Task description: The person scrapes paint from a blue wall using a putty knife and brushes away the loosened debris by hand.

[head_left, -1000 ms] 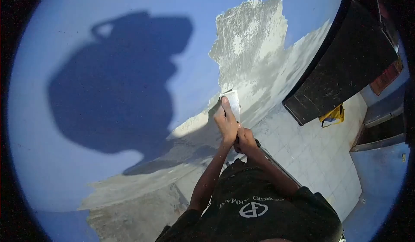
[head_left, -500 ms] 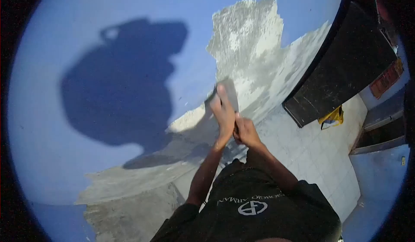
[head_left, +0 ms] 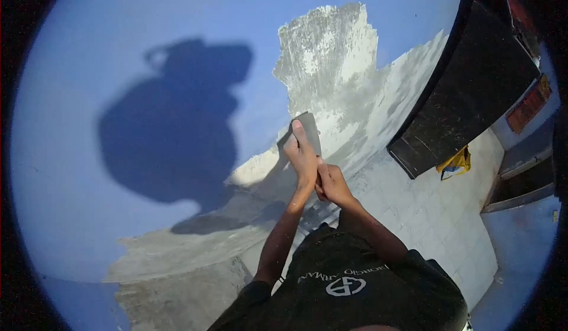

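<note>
A flat grey scraper [head_left: 311, 131] lies against the wall at the lower left edge of a stripped patch [head_left: 322, 50]. My left hand [head_left: 302, 158] is closed on the scraper's blade part, with the thumb stretched along its face. Just below and to the right, my right hand [head_left: 332, 184] wraps around its lower end; the handle is mostly hidden by the fingers. Blue paint [head_left: 266, 124] borders the patch, whose surface is white and grey with ragged edges.
A large black panel [head_left: 467, 88] stands at the right, with a yellow bag [head_left: 454, 163] beside its lower end. Pale tiled floor [head_left: 438, 212] lies below. Another stripped grey area [head_left: 177, 295] is at the lower left. My shadow [head_left: 171, 130] falls on the blue wall.
The view has shifted slightly, so the wall patch appears a little farther left and lower. The scraper, blurred before, now looks sharp. Both hands keep their hold.
</note>
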A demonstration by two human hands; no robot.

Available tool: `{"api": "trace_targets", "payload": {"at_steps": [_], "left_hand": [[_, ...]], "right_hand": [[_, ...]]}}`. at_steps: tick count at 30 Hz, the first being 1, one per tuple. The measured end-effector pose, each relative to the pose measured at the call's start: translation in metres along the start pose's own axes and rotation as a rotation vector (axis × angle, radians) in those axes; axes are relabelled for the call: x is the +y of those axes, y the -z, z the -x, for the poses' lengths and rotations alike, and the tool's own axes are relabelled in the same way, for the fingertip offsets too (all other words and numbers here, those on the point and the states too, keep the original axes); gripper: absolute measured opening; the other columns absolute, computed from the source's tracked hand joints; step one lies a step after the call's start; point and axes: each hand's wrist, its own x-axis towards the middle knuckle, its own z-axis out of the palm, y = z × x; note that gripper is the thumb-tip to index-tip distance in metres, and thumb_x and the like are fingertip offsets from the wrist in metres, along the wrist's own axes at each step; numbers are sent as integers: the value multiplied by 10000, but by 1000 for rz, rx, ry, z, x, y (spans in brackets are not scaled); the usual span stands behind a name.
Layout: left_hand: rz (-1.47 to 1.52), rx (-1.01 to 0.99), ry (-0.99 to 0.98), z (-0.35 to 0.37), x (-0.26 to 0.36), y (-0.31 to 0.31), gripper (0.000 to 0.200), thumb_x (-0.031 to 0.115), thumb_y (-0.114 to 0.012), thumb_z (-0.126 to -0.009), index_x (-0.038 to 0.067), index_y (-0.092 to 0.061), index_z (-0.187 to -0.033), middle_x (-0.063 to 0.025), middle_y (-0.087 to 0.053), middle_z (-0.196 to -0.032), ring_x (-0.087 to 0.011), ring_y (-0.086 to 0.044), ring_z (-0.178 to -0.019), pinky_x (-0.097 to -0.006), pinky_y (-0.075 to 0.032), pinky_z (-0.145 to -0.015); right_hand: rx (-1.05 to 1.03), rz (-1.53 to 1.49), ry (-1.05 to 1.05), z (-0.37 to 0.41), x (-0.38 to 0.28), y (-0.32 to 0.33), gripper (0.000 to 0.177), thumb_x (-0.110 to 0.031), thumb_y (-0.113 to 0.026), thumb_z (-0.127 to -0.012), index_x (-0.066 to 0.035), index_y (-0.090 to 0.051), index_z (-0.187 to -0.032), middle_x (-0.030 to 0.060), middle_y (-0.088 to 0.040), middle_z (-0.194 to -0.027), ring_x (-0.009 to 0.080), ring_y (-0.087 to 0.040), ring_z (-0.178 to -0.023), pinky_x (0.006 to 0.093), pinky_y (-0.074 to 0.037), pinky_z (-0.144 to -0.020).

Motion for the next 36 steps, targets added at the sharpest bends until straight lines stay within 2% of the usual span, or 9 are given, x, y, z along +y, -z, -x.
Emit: {"api": "trace_targets", "payload": {"at_steps": [4,8,14,16,18,21,26,29,36], "left_hand": [[81,76,3,5,-25,-6,541,433,-414,-983,94,-293,-578,68,-279,-535,-51,-261,-511,-280,-201,-464],[17,61,44,13,-44,-4,530,414,-420,-985,97,-284,-583,74,-273,-536,-45,-248,-511,-270,-191,-461],[106,30,0,1,1,-6,503,369,-416,-994,89,-278,-600,72,-250,-555,-51,-240,-532,-272,-182,-469],[67,48,9,8,-23,-7,501,377,-416,-992,87,-274,-609,66,-251,-565,-56,-238,-541,-281,-177,-474],[-12,65,60,13,-35,-6,523,363,-424,-987,6,-309,-622,17,-248,-552,-91,-250,-554,-325,-210,-473],[18,79,-7,0,3,-5,528,364,-427,-985,-5,-331,-619,-1,-258,-543,-99,-257,-547,-339,-215,-471],[-14,75,42,14,-25,-7,537,376,-422,-984,-11,-357,-618,-9,-284,-533,-112,-266,-537,-353,-219,-468],[-9,80,28,-4,-3,-9,538,379,-420,-984,-17,-358,-627,-18,-287,-530,-115,-265,-533,-357,-222,-467],[-22,68,24,9,-19,-7,540,384,-426,-982,-31,-345,-645,-23,-247,-545,-124,-246,-533,-348,-219,-463]], "right_hand": [[-35,-87,-62,5,15,7,504,-414,-319,-1004,-54,-457,-679,-1,-385,-493,92,-337,-375,264,-274,-350],[162,63,88,13,63,2,478,-341,-353,-1008,-20,-452,-668,4,-397,-515,105,-384,-471,283,-331,-462],[95,4,50,3,27,4,500,-340,-329,-1014,-23,-454,-648,3,-418,-529,98,-388,-472,279,-332,-452],[82,-26,23,4,34,5,511,-351,-321,-1015,-29,-458,-643,0,-419,-520,88,-390,-468,276,-327,-436],[85,-22,27,4,45,6,512,-358,-322,-1014,-33,-459,-643,0,-419,-518,89,-387,-459,273,-324,-429],[58,-69,19,-3,26,1,516,-373,-324,-1012,-37,-466,-646,1,-423,-517,91,-383,-445,267,-323,-418],[87,-71,-75,6,43,7,531,-400,-327,-1008,-47,-441,-629,3,-405,-508,94,-377,-431,272,-307,-399],[182,23,144,-5,30,-7,540,-383,-325,-1009,-64,-440,-590,4,-402,-475,85,-344,-369,257,-248,-346],[91,-36,-126,8,30,4,534,-388,-334,-1009,-56,-431,-601,3,-411,-506,101,-352,-400,263,-295,-396]]}}
